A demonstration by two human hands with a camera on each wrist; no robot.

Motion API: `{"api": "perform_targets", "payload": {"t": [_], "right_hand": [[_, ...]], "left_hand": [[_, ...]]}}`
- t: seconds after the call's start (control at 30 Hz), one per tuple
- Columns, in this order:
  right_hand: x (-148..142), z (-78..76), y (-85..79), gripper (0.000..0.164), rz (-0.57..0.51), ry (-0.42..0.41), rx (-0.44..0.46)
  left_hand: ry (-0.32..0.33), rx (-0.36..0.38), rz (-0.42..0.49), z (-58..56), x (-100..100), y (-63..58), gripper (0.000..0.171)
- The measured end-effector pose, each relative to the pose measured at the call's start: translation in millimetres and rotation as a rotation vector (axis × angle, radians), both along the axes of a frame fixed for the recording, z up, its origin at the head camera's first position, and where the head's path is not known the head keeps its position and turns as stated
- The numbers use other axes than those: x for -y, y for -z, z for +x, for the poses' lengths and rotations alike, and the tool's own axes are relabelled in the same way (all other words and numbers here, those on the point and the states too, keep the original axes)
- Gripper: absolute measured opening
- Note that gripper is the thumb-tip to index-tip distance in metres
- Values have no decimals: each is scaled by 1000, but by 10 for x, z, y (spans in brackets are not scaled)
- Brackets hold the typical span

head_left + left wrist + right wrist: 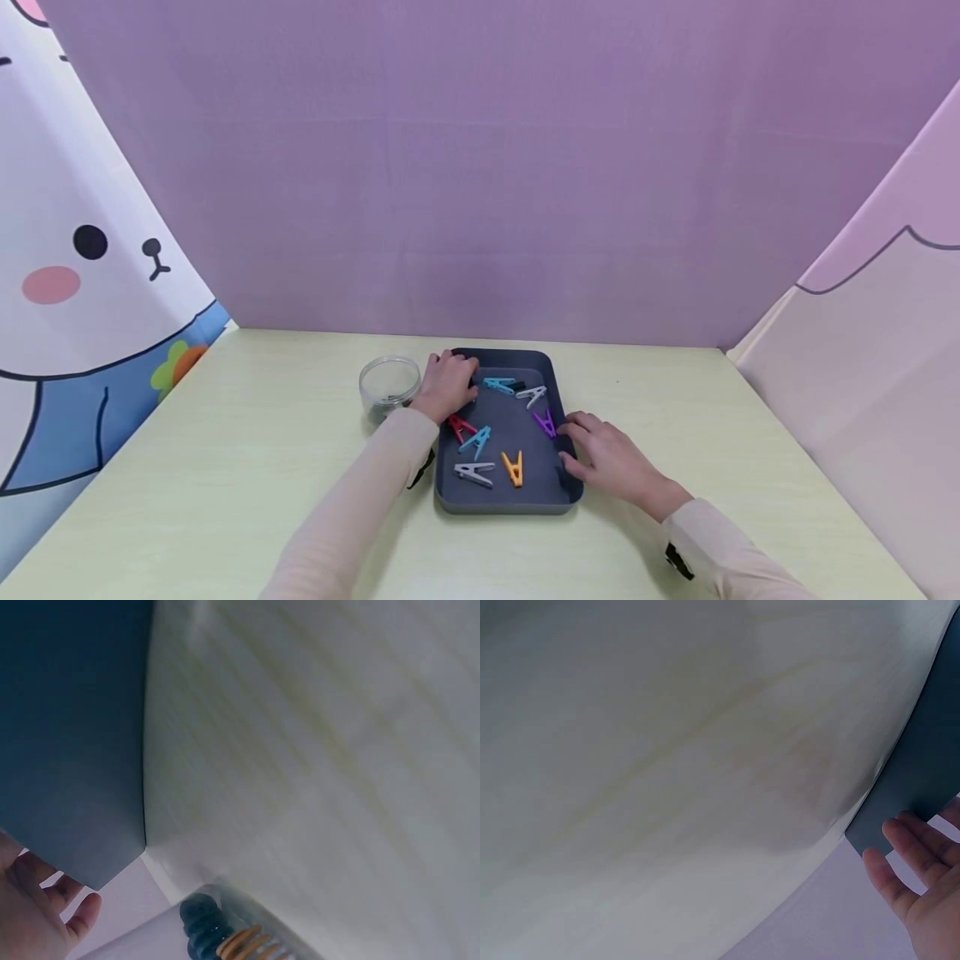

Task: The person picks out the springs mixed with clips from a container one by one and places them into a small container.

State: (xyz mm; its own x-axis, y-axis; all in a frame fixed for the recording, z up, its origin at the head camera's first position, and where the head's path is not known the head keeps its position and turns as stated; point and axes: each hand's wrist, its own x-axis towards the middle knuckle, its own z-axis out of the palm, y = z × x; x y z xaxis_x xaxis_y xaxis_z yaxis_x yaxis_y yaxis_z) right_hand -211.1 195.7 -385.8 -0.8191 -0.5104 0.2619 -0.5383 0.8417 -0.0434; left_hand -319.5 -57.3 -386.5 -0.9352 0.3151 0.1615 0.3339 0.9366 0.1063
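A dark grey tray (491, 507) lies on the table with several plastic clothespins inside. My left hand (448, 385) reaches over its far left rim, fingers bent and spread over the inside. Close to that hand is a red clothespin (459, 428), partly hidden by the wrist. At the right rim my right hand (609, 457) rests with loosely spread fingers, nearest a purple clothespin (547, 423). In the right wrist view its fingertips (894, 826) overlap the tray's wall (907, 780). An orange clothespin (514, 469) and a grey one (474, 474) lie nearer the front.
Left of the tray stands a clear round jar (389, 380), close to my left forearm. Dark and orange coiled hair ties (244, 945) show through it in the left wrist view. The pale table (225, 467) meets a purple cloth wall (480, 208) at the back.
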Motion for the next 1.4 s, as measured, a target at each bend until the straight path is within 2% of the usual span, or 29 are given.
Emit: {"api": "perform_targets", "payload": {"t": [0.2,0.5,1.13,1.4], "right_hand": [[-2,-6,8,34,5,0,-6],[-6,-15,12,33,10,-8,-9],[5,-20,28,33,7,-11,-20],[26,-17,23,34,10,1,-8]], "left_hand": [[3,-17,7,-17,8,37,30],[50,-20,42,-46,20,88,25],[97,34,82,-31,-20,79,25],[66,37,50,-30,-23,78,26]]}}
